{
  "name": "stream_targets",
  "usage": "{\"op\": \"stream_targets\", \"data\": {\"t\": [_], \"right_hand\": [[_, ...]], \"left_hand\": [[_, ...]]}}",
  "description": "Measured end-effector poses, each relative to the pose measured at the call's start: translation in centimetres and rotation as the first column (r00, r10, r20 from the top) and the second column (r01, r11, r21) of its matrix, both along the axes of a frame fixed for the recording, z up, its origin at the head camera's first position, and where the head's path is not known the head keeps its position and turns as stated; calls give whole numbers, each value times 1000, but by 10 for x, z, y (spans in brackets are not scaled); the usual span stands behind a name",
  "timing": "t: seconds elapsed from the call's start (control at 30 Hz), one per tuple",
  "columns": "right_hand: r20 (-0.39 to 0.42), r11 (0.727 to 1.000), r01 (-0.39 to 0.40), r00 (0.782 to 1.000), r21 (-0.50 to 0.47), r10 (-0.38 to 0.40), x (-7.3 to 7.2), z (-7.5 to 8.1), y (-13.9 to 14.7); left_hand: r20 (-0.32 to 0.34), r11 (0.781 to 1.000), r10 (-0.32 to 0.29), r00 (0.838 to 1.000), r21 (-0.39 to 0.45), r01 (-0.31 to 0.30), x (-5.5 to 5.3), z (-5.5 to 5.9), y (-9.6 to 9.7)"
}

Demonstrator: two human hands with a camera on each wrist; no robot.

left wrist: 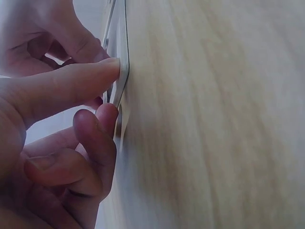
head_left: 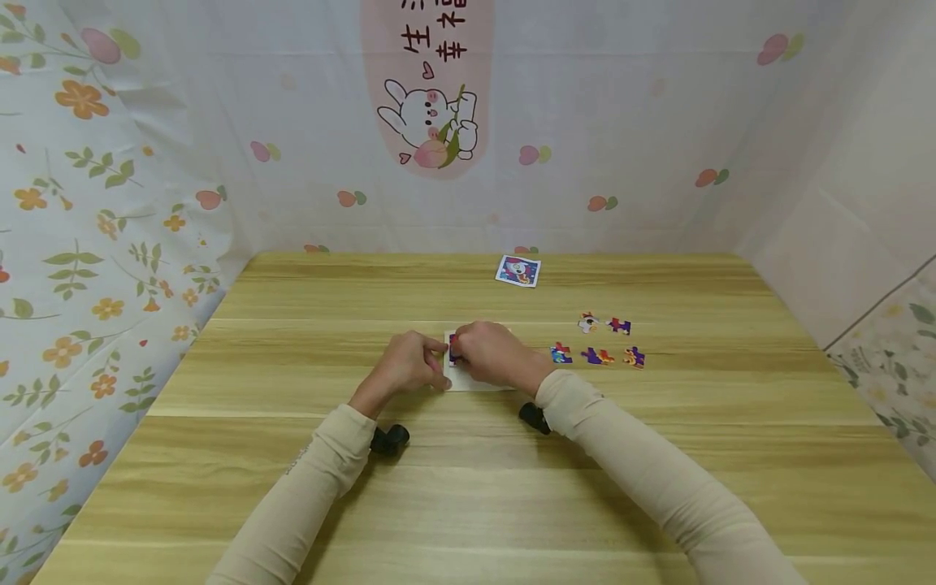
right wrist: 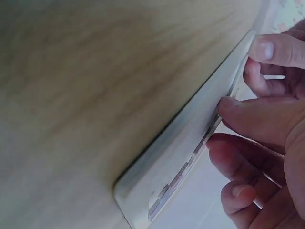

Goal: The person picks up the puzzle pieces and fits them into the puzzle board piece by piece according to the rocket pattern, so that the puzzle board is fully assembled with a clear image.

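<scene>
A white puzzle board [head_left: 475,382] lies on the table between both hands. My left hand [head_left: 409,363] grips its left edge; in the left wrist view the thumb [left wrist: 95,78] lies on the corner, with a fingertip at the edge below. Over the board is my right hand [head_left: 493,351], its thumb [right wrist: 238,107] and index finger pinching a small puzzle piece low against the surface. A patch of purple and red puzzle [head_left: 454,351] shows by the right fingertips. Joined pieces [right wrist: 178,176] run along the board in the right wrist view. The right hand hides most of the board.
Several loose puzzle pieces [head_left: 597,356] lie to the right of the board. A small printed picture card [head_left: 518,270] rests near the table's back edge. Black wrist cameras [head_left: 390,439] sit under both wrists. A patterned cloth [head_left: 292,179] hangs behind the table [head_left: 453,504].
</scene>
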State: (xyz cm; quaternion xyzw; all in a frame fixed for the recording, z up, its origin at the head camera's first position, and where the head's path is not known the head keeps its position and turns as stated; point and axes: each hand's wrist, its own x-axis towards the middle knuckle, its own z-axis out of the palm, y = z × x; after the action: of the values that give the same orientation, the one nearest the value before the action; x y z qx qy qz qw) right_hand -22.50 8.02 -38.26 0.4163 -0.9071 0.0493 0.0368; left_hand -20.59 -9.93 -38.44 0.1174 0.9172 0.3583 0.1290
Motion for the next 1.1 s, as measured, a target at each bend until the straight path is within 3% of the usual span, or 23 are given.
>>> {"op": "stream_targets", "data": {"t": [0.2,0.33,0.47,0.67,0.83,1.1], "right_hand": [[-40,998,-21,999,66,24,3,5,-2],[-9,994,-12,1000,106,13,2,10,-2],[31,989,-73,997,131,69,-2,13,1],[103,997,-50,994,55,44,-9,10,10],[91,999,-36,995,-27,38,-15,5,13],[100,998,-3,995,-57,8,-16,4,18]], "left_hand": [[-23,1000,-16,1000,-4,16,-1,0,1],[-35,1000,-27,999,-3,27,-3,0,1],[-17,1000,-8,1000,-17,8,-2,0,1],[11,1000,3,1000,-16,-3,-1,0,1],[16,1000,13,1000,-20,-12,-1,1,2],[4,1000,5,1000,-16,-5,0,0,4]]}}
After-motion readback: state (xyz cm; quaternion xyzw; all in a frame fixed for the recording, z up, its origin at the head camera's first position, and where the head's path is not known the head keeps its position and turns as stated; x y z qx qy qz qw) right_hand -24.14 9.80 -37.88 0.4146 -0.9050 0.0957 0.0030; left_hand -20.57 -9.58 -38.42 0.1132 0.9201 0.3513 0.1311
